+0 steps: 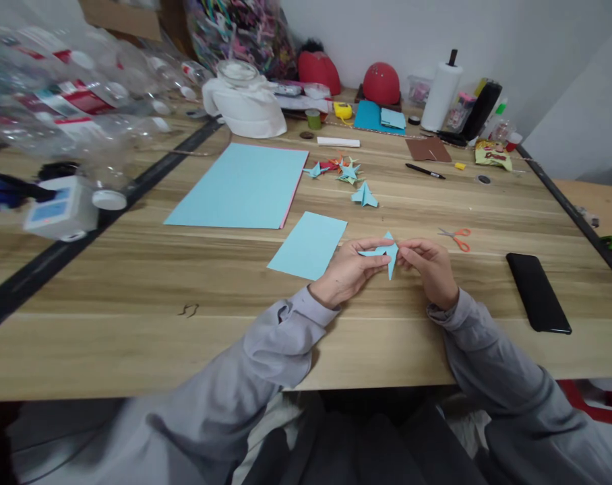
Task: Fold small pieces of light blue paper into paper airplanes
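Between my two hands is a small piece of folded light blue paper (391, 259) with several pointed tips. My left hand (354, 266) pinches it from the left, thumb in front and fingers behind. At its right edge, the thumb and fingertips of my right hand (427, 263) are closed on a corner. A flat light blue sheet (309, 244) lies just left of my left hand. Beyond my hands stands a folded blue paper plane (365, 195), and behind it is a small pile of folded paper pieces (344, 167) in blue, red, orange and green.
A large stack of blue paper (240, 188) lies farther left. Orange-handled scissors (457, 239) and a black phone (538, 293) are to the right. A black pen (425, 171) rests farther back. Plastic bottles (73, 101) crowd the left side, near a white box-shaped device (60, 209).
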The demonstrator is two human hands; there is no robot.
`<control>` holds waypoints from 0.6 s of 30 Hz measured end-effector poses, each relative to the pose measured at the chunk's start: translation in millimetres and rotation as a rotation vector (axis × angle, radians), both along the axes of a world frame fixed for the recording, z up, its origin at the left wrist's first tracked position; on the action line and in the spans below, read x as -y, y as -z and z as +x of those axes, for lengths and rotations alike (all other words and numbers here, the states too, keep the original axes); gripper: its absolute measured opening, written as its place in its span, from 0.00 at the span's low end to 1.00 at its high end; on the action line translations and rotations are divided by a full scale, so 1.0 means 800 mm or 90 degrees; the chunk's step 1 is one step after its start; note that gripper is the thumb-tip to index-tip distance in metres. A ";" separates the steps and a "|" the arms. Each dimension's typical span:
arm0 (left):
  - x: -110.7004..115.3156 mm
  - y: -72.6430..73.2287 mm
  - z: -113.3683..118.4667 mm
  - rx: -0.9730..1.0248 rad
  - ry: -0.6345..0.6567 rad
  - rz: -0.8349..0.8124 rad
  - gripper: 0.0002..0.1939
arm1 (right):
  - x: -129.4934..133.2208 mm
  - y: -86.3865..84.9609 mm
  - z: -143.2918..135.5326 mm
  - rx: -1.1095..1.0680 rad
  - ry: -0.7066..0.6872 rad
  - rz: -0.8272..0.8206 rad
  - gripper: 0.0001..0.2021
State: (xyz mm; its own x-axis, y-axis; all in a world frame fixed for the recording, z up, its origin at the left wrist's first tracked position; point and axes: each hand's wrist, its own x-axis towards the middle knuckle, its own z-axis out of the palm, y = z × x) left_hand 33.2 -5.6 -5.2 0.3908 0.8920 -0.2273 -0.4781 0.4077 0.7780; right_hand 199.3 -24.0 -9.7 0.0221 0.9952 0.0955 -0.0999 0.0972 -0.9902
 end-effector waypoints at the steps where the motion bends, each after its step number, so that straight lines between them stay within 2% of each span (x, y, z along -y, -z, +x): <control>1: 0.000 0.000 0.000 0.009 0.008 -0.008 0.16 | 0.000 0.000 0.000 -0.005 -0.006 -0.011 0.15; 8: 0.002 -0.002 0.001 0.053 0.030 -0.018 0.07 | 0.001 0.000 -0.003 -0.031 -0.036 -0.054 0.18; 18: 0.002 -0.002 0.000 0.042 0.029 -0.007 0.10 | 0.003 0.000 -0.005 -0.035 -0.060 -0.055 0.17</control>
State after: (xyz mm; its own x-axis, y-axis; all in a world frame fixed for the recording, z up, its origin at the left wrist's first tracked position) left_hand 33.5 -7.4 -3.4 0.4457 0.8703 -0.2094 -0.5092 0.4389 0.7403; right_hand 195.4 -26.3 -9.8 -0.0689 0.9976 0.0104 -0.1592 -0.0007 -0.9872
